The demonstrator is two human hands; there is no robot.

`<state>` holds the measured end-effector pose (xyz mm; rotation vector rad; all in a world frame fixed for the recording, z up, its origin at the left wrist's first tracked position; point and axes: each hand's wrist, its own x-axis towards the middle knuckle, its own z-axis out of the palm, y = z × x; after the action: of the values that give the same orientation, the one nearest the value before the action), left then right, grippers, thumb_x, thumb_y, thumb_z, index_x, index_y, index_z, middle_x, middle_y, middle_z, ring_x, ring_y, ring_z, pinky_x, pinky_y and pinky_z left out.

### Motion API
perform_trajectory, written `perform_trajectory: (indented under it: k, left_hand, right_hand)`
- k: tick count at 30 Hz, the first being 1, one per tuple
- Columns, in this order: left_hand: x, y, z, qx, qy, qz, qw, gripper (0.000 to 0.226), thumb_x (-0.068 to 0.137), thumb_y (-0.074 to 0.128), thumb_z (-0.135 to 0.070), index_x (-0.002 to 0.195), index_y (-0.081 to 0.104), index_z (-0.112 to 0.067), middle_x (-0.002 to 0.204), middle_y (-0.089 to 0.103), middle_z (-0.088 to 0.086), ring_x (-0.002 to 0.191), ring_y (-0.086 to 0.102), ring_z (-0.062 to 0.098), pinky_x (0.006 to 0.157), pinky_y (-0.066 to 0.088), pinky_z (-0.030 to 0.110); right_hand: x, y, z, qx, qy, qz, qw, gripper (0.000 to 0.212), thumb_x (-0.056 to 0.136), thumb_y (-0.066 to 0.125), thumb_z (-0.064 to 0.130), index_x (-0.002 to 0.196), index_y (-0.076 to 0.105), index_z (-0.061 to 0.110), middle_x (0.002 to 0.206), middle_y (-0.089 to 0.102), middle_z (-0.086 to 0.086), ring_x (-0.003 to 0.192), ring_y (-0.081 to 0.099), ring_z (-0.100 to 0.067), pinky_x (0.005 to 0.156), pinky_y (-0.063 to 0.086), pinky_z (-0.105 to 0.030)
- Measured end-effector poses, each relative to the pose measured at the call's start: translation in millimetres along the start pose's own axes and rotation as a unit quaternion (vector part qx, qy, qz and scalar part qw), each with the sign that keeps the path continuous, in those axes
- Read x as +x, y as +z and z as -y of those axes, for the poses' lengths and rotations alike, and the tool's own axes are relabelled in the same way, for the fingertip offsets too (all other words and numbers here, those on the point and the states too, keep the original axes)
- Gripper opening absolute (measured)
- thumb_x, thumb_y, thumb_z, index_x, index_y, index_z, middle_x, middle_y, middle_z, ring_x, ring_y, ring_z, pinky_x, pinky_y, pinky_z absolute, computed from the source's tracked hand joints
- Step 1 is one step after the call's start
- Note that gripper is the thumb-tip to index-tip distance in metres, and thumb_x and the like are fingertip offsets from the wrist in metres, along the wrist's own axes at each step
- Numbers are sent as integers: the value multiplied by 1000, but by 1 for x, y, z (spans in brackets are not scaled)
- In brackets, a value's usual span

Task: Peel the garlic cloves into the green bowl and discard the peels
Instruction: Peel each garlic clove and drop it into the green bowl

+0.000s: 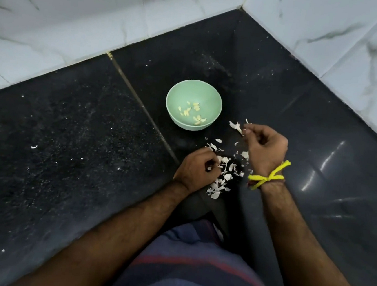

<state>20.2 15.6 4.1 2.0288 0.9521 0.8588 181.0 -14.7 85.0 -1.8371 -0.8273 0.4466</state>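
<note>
Head view, items as I log them from my remote station:

1. Green bowl [193,104]: stands upright on the black stone countertop [65,140], toward its back corner and just right of the slab joint. It holds a scatter of peeled garlic cloves [194,114] on its floor. I judge it sits within easy reach so that each clove can be dropped straight in.

2. Right hand [264,149]: raised just right of the bowl, fingers curled, pinching a strip of white garlic peel [236,126] at the fingertips. I read this as peel being pulled away. A yellow thread [269,175] is tied at the wrist.

3. Left hand [197,169]: low, near the counter's front edge, fingers curled around something small and pale, probably a clove; I cannot tell for certain.

4. Peel pile [222,177]: loose white skins lying on the counter between the two hands, not yet discarded.

5. Surface: speckled black stone, glossy on the right, with stray white flecks on the left part.

6. Room: white marbled wall tiles [68,11] meet in a corner behind the bowl.
</note>
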Motion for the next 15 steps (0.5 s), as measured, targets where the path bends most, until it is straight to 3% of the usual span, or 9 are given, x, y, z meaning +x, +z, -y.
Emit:
perform_trajectory:
  k: [3, 6, 10, 15]
  left_hand:
    - [-1, -1, -2, 2, 4, -13, 1000, 5, 72, 69, -5, 72, 68, -9, 75, 63, -2, 65, 52, 4, 65, 45, 16]
    - [-3, -1, -2, 1, 8, -25, 1000, 2, 71, 72, -6, 71, 72, -8, 72, 63, -1, 61, 53, 6, 60, 48, 23]
    - [-2, 2, -3, -11, -10, -45, 999, 4, 70, 78, -9, 69, 75, -12, 71, 63, -2, 58, 54, 8, 57, 50, 32]
    - [2, 10, -11, -6, -12, -39, 999, 19, 71, 92, -18, 68, 74, -17, 69, 62, -5, 59, 56, 14, 57, 46, 25]
  right_hand:
    - [-9, -31, -25, -28, 48, -72, 996, 11, 83, 71, 13, 89, 77, 19, 73, 72, 2, 71, 70, -14, 74, 60, -41]
    - [-19, -49, -40, -29, 85, -88, 992, 12, 83, 71, 10, 88, 77, 18, 72, 72, 3, 70, 69, -14, 76, 60, -40]
    - [-25, -53, -48, -33, 91, -90, 991, 13, 83, 71, 7, 88, 77, 17, 75, 72, 2, 67, 65, -8, 73, 57, -26]
    - [-18, -53, -47, -73, 63, -76, 992, 12, 84, 69, 6, 89, 78, 12, 83, 75, -2, 75, 64, -9, 75, 47, -16]
